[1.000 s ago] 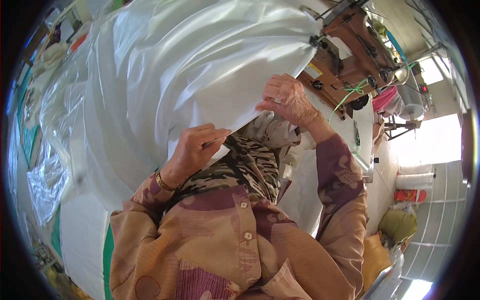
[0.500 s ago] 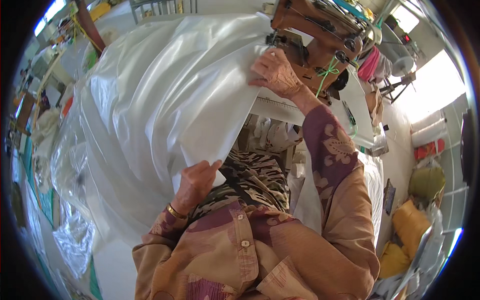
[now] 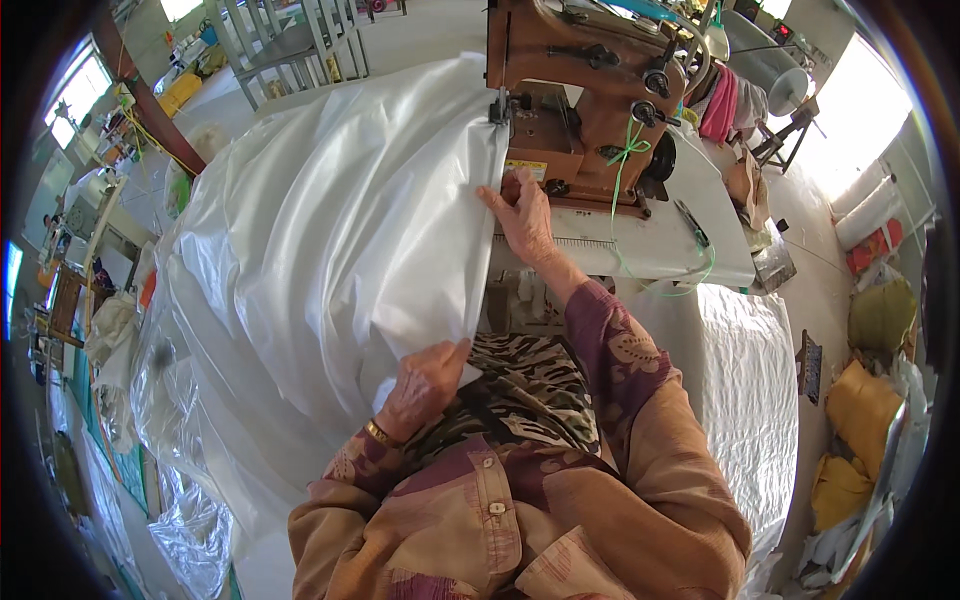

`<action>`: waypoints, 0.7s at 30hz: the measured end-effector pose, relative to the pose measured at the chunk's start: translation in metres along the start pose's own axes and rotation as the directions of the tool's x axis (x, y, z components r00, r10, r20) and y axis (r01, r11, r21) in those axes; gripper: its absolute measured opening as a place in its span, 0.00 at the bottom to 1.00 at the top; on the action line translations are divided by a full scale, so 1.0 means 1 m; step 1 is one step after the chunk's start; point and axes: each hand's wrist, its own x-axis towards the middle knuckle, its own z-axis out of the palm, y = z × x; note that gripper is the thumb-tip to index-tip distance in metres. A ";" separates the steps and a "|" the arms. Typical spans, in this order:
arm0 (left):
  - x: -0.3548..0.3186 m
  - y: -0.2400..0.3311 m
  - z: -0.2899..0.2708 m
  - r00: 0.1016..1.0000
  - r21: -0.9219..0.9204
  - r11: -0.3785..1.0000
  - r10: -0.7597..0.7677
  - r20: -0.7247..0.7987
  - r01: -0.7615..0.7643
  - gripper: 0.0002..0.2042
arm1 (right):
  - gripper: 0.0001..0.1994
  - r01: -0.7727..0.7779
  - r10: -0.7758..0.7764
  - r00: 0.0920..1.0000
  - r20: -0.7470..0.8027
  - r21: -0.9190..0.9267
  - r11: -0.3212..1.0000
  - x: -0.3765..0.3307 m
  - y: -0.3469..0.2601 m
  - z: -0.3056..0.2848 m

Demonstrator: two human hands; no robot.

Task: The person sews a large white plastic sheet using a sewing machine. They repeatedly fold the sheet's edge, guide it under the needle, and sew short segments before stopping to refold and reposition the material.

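Observation:
A large, shiny white plastic-like sheet spreads in folds across my left side and lap. Its right edge runs in a fairly straight line up to the needle area of a brown sewing machine. My left hand is closed on the sheet's near edge, its thumb and fingers pinching it above my lap. Farther up that edge, just short of the machine, my right hand is closed with its thumb on the sheet. Some of its fingertips are hidden.
Thread snips lie on the white machine table, beside loose green thread. A stack of white sheeting stands at my right. A grey chair is behind the sheet; yellow bundles lie far right.
My right hand has come back toward me along the sheet's edge, away from the needle area. The edge now looks straighter and tauter. My left hand still pinches it. The whole view has shifted.

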 end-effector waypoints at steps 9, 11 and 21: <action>0.092 -0.016 0.001 0.994 0.166 0.980 0.105 0.043 -0.111 0.04 | 0.21 -0.031 0.032 0.999 -0.004 0.096 0.995 -0.002 -0.003 -0.003; 0.110 -0.023 0.003 0.994 0.189 0.976 0.104 0.046 -0.111 0.02 | 0.21 -0.064 0.060 0.998 0.032 0.158 0.985 -0.003 -0.008 -0.008; 0.194 -0.053 0.003 0.989 0.193 0.981 0.054 -0.137 -0.027 0.03 | 0.19 -0.081 0.062 0.996 0.063 0.388 0.918 0.001 -0.008 -0.015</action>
